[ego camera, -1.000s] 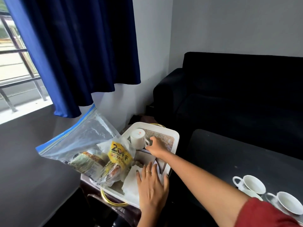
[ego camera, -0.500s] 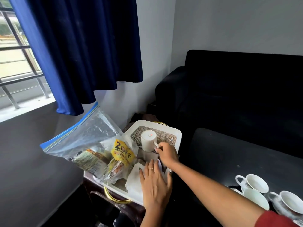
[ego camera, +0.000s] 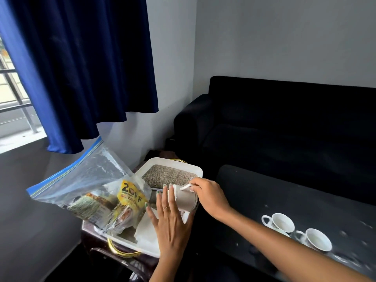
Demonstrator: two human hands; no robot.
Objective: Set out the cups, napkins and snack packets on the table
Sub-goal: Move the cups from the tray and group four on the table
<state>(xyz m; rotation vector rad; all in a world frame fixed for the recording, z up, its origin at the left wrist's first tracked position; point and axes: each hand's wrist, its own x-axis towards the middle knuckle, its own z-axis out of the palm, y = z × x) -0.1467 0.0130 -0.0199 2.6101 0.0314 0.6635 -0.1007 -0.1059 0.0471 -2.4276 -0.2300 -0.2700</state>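
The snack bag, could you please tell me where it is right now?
The snack bag lies at the left end of the white tray, left of both hands.

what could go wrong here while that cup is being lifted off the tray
1. The right hand holds the tilted cup only by its handle, so it might slip or knock the tray.
2. The left hand rests flat on the napkins; pulling away could drag them off.
3. The snack bag leans over the tray's edge and could slide off.
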